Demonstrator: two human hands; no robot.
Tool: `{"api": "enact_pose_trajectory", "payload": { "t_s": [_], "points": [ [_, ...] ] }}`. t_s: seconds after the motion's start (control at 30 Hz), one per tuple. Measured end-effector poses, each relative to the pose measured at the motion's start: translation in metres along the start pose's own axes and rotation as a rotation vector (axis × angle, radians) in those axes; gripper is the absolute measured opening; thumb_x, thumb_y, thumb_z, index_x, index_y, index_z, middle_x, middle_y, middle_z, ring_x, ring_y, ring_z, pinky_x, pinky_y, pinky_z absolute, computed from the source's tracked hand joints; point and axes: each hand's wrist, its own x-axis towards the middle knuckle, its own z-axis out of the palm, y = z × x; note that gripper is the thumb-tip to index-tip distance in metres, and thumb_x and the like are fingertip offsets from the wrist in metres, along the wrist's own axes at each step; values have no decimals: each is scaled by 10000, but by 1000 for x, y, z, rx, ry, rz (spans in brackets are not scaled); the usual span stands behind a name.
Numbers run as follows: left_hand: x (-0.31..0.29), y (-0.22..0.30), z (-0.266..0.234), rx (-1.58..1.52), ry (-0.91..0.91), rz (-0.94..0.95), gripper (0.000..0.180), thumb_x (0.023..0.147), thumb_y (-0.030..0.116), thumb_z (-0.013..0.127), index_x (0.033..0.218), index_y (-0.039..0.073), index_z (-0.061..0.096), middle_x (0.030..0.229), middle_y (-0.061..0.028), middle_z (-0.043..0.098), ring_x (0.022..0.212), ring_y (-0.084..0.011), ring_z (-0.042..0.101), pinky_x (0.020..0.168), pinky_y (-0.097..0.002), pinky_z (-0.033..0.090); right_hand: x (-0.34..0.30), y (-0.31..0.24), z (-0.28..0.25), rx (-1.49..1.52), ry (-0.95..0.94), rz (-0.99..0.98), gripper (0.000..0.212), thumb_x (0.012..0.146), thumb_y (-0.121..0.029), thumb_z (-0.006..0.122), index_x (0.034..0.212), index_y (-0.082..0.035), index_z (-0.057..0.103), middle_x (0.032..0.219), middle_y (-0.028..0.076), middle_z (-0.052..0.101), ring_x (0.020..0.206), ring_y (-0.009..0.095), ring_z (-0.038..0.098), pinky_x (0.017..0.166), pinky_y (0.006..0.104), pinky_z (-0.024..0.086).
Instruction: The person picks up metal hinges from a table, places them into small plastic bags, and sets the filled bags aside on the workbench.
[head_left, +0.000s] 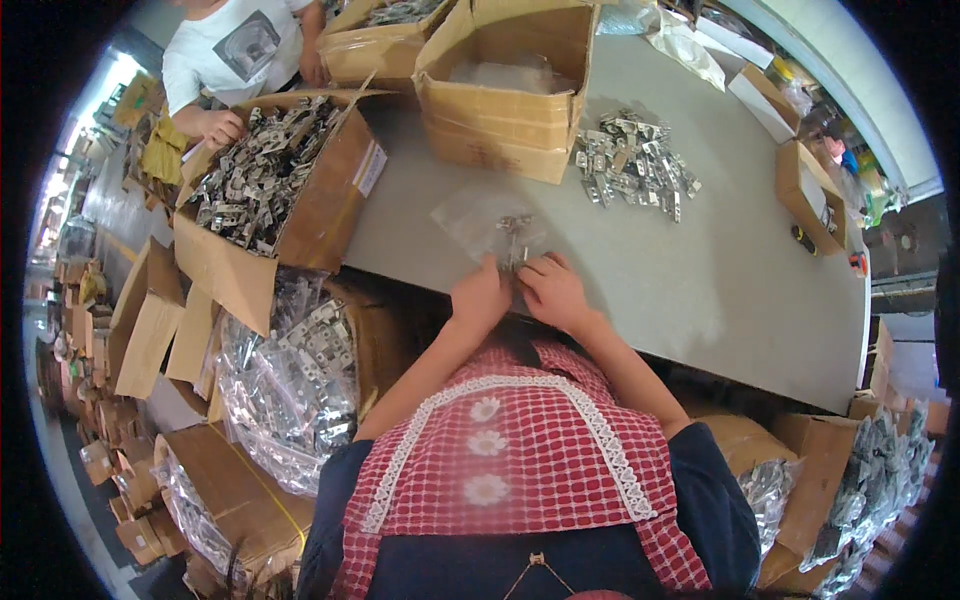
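Note:
At the table's near edge, a clear plastic bag (462, 222) lies flat with a few silver metal hinges (514, 226) in or on it. My left hand (482, 296) is closed at the bag's near end, its thumb side against the plastic. Right beside it, my right hand (555, 292) has its fingers curled over the near metal hinge, which they partly hide. Both hands almost touch. Farther right on the table sits a loose pile of similar hinges (632, 160).
An open carton (330, 200) heaped with hinges stands at the left, where another person's hand (222, 128) rests at its rim. A tall carton (500, 120) stands beyond my hands. Bagged hinges (290, 375) sit below the table's left edge. A small box (808, 200) lies far right.

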Motion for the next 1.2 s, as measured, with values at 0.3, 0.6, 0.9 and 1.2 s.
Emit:
{"api": "enact_pose_trajectory", "payload": {
  "t_s": [0.3, 0.6, 0.9, 1.2],
  "points": [
    [-5, -7, -3, 16, 30, -58, 197, 872, 219, 583, 989, 74, 520, 683, -181, 645, 631, -383, 648, 556, -497, 505, 9, 19, 0, 52, -74, -150, 346, 680, -47, 621, 1025, -62, 639, 1164, 106, 569, 1174, 334, 501, 1053, 485, 376],
    [-10, -3, -18, 6, 48, -46, 198, 867, 225, 591, 973, 78, 515, 690, -176, 646, 633, -378, 650, 553, -496, 502, 43, -4, 8, -102, -379, -28, 458, 744, -143, 618, 1198, -86, 628, 1368, 87, 512, 1268, 327, 436, 1026, 423, 409],
    [-16, -22, -27, 36, 48, -106, 196, 872, 233, 600, 947, 67, 528, 700, -159, 651, 664, -369, 656, 590, -478, 510, 51, 87, -20, -145, 217, 515, 249, 833, -184, 585, 1010, -26, 662, 947, 170, 695, 894, 346, 680, 785, 467, 536],
    [-18, -33, -18, -7, 116, -53, 199, 862, 220, 567, 957, 50, 529, 632, -167, 631, 581, -370, 636, 535, -482, 506, 44, 108, -70, -361, -110, 678, 340, 801, -393, 641, 878, -63, 655, 831, 186, 691, 826, 365, 672, 707, 481, 528]
  ]
}}
